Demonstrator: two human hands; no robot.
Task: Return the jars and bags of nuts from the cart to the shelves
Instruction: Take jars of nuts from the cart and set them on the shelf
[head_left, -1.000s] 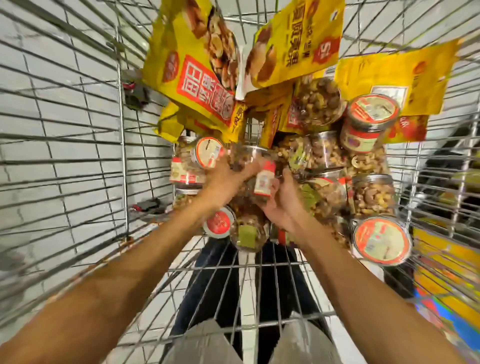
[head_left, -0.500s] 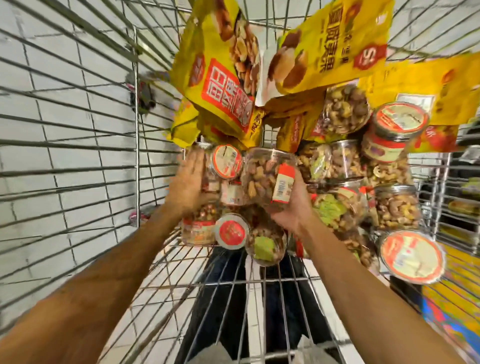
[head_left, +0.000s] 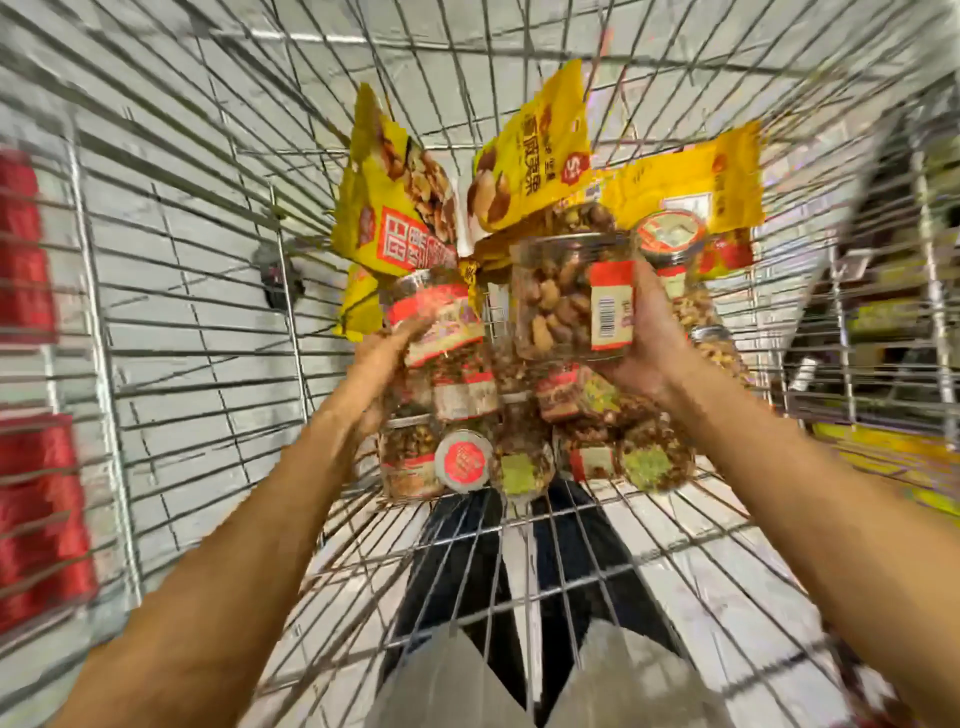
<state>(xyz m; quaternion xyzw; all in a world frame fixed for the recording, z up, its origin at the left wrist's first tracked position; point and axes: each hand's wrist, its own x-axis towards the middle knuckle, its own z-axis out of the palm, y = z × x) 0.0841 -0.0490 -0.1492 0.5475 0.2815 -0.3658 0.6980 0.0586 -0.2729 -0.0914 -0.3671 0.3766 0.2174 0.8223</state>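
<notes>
Inside the wire cart (head_left: 197, 332), my right hand (head_left: 647, 338) grips a clear jar of nuts (head_left: 558, 301) with a red and white barcode label, lifted above the pile. My left hand (head_left: 384, 358) holds a second jar with a red label (head_left: 436, 322) from its left side; the picture is blurred there. Under both hands lie several more jars of nuts (head_left: 462, 457), some with red lids, some with green labels. Several yellow bags of nuts (head_left: 400, 202) stand behind the jars at the far end of the cart.
Wire walls close in the cart on all sides. Red packages (head_left: 31, 509) show through the left wall. Shelving with yellow goods (head_left: 893, 452) shows through the right wall. My legs (head_left: 467, 571) are visible below the cart floor.
My right hand has lifted its jar up and to the right, clear of the pile. My left hand has taken hold of a red-labelled jar and raised it. The view has pulled back.
</notes>
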